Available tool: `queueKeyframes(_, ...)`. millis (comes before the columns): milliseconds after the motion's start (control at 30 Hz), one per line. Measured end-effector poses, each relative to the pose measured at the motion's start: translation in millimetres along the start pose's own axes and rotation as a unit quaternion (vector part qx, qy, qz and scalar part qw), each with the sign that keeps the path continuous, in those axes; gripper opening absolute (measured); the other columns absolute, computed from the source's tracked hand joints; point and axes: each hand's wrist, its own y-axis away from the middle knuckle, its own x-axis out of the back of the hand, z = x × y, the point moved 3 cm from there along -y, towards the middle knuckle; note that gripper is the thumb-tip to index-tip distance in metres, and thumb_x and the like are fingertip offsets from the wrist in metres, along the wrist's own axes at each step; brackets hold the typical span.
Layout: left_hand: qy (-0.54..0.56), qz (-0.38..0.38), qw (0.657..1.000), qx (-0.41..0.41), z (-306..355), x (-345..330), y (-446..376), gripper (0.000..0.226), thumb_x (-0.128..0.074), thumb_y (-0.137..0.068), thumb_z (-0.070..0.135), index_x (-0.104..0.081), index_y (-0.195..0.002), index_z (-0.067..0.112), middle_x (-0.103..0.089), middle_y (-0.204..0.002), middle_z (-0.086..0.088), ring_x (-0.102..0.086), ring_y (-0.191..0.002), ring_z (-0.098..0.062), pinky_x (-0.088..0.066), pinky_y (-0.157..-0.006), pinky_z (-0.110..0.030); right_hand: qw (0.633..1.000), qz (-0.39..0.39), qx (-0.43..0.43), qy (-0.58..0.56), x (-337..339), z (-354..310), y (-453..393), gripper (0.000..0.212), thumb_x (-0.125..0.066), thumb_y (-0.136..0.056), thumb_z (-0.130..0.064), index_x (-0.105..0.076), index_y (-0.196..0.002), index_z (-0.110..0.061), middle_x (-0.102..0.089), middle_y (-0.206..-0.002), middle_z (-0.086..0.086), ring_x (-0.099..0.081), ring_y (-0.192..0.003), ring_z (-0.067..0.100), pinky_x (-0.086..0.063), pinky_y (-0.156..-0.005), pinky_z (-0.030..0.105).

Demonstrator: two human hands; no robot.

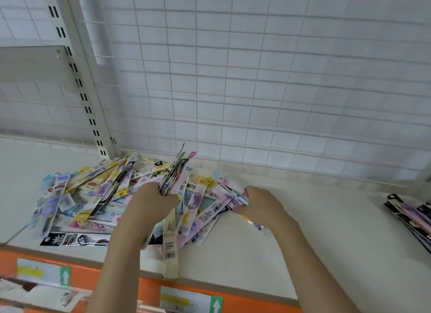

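We are clamping our left hand (151,203) round a bundle of packets (175,175), tilted upright over the pile (88,196) — our right hand (261,205) is pinching flat packets (229,196) at its right edge. The pile is lying on the shelf (303,231) against the wire grid (256,79) — a second stack (410,217) is sitting well apart, far right.

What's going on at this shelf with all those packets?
A person is going through a loose pile of long flat packets on a white shelf. The left hand grips a bundle upright above it; the right hand pinches a few packets at the pile's right edge. A smaller stack lies apart at the far right.
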Motion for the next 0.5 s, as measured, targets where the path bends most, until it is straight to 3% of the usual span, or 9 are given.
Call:
queueKeyframes(100, -0.067, -0.011, 0.998, -0.002, 8.2, -6.9, -2.9, 0.037, -0.064, -0.081, 0.025, -0.036, -0.059, 0.012, -0.046, -0.062, -0.006, -0.047, -0.060, -0.021, -0.035, -0.056, -0.025, 1.000, 0.009, 0.002, 0.017, 6.8, -0.8, 1.5, 0.033, -0.059, -0.085, -0.043, -0.040, -0.067, -0.023, -0.052, -0.074, -0.001, -0.053, -0.075, 0.025, -0.038, -0.062, 0.028)
queueKeyframes(267, -0.180, -0.005, 0.983, -0.027, 23.1, -36.9, -16.3, 0.047, -0.065, -0.080, 0.040, -0.037, -0.056, 0.011, -0.043, -0.054, -0.002, -0.042, -0.048, -0.016, -0.030, -0.045, -0.021, 0.999, 0.022, -0.016, -0.033, 15.7, 10.6, 6.6, 0.028, -0.065, -0.079, -0.029, -0.046, -0.060, -0.022, -0.052, -0.066, -0.003, -0.054, -0.068, 0.024, -0.035, -0.051, 0.026)
queueKeyframes(333, -0.213, -0.015, 0.977, -0.027, 22.0, -47.9, -20.4, 0.045, -0.063, -0.083, 0.038, -0.039, -0.056, 0.011, -0.046, -0.054, -0.002, -0.045, -0.049, -0.016, -0.032, -0.045, -0.021, 0.998, 0.029, -0.027, -0.057, 19.0, 17.6, 11.8, 0.026, -0.064, -0.078, -0.024, -0.046, -0.059, -0.021, -0.051, -0.064, -0.003, -0.051, -0.061, 0.021, -0.033, -0.048, 0.026)
queueKeyframes(500, -0.203, -0.020, 0.978, -0.044, 24.0, -48.8, -22.8, 0.028, -0.060, -0.083, 0.021, -0.045, -0.062, 0.009, -0.048, -0.056, -0.003, -0.046, -0.050, -0.016, -0.036, -0.048, -0.022, 0.992, 0.094, -0.033, -0.073, 36.2, 36.0, 22.6, 0.029, -0.052, -0.091, -0.030, -0.039, -0.068, -0.018, -0.047, -0.069, -0.002, -0.049, -0.072, 0.026, -0.030, -0.050, 0.028)
